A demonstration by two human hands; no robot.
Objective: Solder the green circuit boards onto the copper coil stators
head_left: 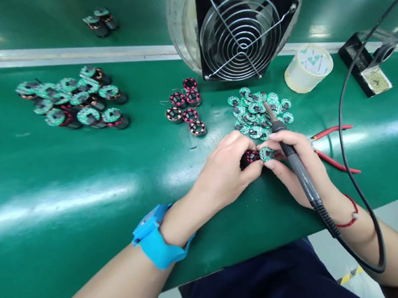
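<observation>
My left hand (227, 172) is closed on a small motor stator (250, 157) with red windings. Fingertips of my right hand (301, 163) pinch a round green circuit board (267, 154) right beside that stator. A soldering iron (298, 168) also lies across my right hand, held between thumb and fingers, its tip pointing away over a pile of round green circuit boards (253, 110). Whether the held board touches the stator I cannot tell. Several loose stators (189, 115) stand left of the pile. Red-handled pliers (328, 134) lie partly behind my right hand.
A fan (241, 36) with a wire guard stands at the back. Right of it are a tape roll (309, 68) and a soldering iron stand (365, 67). Stators with boards (74, 101) are grouped at left. The iron's cable (345, 146) loops over my right forearm.
</observation>
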